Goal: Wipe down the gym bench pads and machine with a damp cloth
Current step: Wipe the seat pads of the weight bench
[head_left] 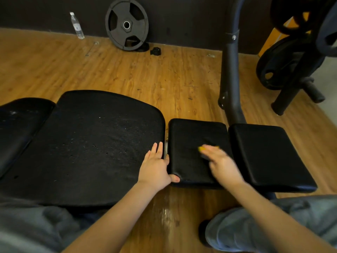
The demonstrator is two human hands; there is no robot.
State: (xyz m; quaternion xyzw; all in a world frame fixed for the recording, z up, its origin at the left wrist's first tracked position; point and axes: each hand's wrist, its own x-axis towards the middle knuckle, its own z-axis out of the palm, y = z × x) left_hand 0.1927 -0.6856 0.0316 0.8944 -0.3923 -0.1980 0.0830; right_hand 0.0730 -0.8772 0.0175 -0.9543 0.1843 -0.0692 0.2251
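Note:
A black gym bench lies across the view: a large worn pad (87, 143), a small middle pad (191, 139) and a smooth right pad (269, 154). My right hand (221, 165) presses a yellow cloth (202, 148) onto the middle pad; the hand is blurred and most of the cloth is hidden under it. My left hand (156, 167) rests with straight fingers on the right edge of the large pad, its thumb on the near left corner of the middle pad.
A black machine post (230, 79) rises just behind the small pads. Weight plates on a rack (284, 70) stand at the right. A loose weight plate (127, 24) leans on the dark wall beside a water bottle (77, 26). Wooden floor surrounds the bench.

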